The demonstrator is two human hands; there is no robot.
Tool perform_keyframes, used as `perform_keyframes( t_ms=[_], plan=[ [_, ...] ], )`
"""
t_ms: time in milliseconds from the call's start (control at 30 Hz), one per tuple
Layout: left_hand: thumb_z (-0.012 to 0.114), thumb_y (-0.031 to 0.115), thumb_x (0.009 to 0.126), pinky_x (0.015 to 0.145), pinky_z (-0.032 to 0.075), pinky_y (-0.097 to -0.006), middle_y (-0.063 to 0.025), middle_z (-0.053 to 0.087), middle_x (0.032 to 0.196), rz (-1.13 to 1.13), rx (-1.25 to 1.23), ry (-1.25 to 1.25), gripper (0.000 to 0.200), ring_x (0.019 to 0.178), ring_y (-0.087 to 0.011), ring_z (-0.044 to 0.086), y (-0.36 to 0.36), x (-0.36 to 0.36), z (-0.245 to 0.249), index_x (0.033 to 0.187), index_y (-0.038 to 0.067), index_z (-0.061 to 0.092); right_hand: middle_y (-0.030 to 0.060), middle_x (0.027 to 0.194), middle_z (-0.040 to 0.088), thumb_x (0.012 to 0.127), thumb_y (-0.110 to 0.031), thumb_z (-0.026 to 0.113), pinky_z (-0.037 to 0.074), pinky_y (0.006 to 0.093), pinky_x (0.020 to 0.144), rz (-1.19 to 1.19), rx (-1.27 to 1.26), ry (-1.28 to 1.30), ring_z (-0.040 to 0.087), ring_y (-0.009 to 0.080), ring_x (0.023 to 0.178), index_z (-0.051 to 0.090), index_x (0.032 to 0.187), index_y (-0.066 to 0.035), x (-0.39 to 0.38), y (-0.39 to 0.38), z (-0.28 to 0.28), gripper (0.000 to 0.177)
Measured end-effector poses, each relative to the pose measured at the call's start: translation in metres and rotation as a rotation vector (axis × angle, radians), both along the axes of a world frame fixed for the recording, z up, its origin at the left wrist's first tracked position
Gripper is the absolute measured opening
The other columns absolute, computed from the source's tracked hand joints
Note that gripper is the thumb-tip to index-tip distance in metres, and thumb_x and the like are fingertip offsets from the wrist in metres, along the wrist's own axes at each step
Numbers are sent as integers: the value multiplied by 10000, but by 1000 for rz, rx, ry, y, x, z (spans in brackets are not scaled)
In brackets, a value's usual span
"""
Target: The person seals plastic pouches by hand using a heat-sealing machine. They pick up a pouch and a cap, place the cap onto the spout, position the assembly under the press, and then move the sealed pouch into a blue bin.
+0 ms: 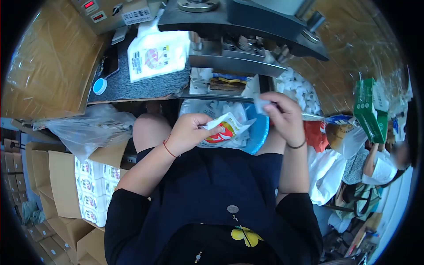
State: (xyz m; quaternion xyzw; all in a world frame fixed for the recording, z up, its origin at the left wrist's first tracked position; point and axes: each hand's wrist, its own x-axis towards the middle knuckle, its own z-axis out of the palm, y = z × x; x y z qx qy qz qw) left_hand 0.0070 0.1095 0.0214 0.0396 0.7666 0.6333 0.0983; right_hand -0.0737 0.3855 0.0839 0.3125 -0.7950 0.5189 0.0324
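My left hand (192, 131) is closed on a printed pouch (225, 130), white with a red and yellow design, thumb and fingers pinching its left side. Raised to the right of it, my right hand (285, 115) pinches a small whitish translucent piece (260, 105), blurred and too small to name. Below both hands a blue basin (263, 134) between my legs holds several white pouches (238, 110). In front is a metal press machine (238, 59) with a slot of metal blocks.
A white pouch (159, 55) lies on a grey mat (128, 92) beside a blue-topped round cap (100, 85). White small parts (298, 90) are heaped at right. An open carton (62, 185) of printed packs stands at left. Another person (380, 170) sits at far right.
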Motion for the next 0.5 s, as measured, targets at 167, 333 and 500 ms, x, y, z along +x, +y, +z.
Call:
perform_keyframes(
  t_ms=[167, 333, 500],
  plan=[
    [732, 269, 968, 755, 537, -245, -61, 757, 931, -137, 419, -292, 320, 829, -74, 666, 26, 8, 5, 1054, -38, 746, 118, 986, 725, 939, -96, 673, 530, 321, 782, 220, 177, 84, 690, 220, 871, 715, 1080, 2, -3, -10, 17, 177],
    [693, 237, 995, 892, 539, -273, -75, 733, 1107, -297, 587, -475, 337, 985, -102, 671, 38, 13, -6, 1195, -34, 693, 111, 989, 720, 980, -139, 633, 526, 341, 775, 396, 269, -77, 681, 228, 872, 718, 1137, -12, -12, 14, 14, 219],
    [731, 87, 937, 958, 540, -314, -107, 723, 1173, -301, 686, -477, 337, 1034, -155, 695, 34, 3, -26, 1246, -27, 659, 73, 1059, 682, 970, -78, 652, 536, 252, 727, -82, -77, -336, 650, 130, 852, 707, 1197, -9, -19, 51, 4, 244]
  ],
)
